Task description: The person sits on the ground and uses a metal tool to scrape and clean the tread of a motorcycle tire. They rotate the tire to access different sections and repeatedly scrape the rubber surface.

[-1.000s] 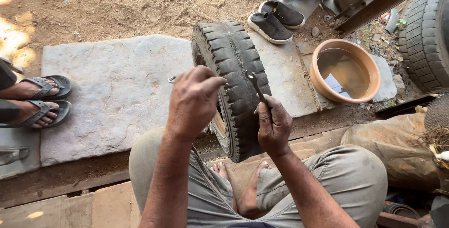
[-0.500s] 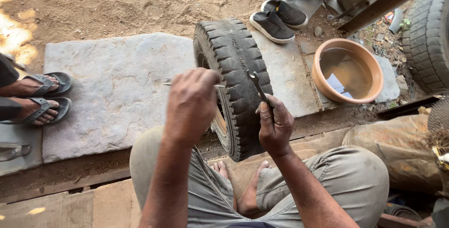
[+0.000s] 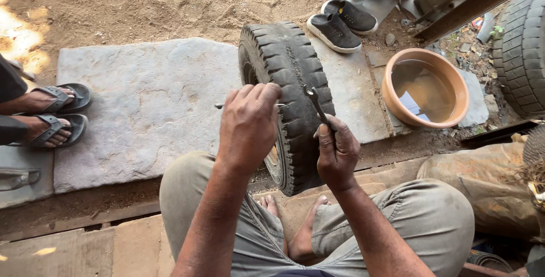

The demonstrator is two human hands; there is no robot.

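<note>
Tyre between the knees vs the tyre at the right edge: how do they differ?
The tyre between the knees stands upright on the stone slab, fully in view, under both hands: left hand with a thin metal rod, right hand with a small metal tool. The tyre at the right edge is cut off by the frame and untouched. Both are black with blocky tread.

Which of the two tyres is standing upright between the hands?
The small black treaded tyre on the grey stone slab; the other big tyre sits at the right edge.
</note>
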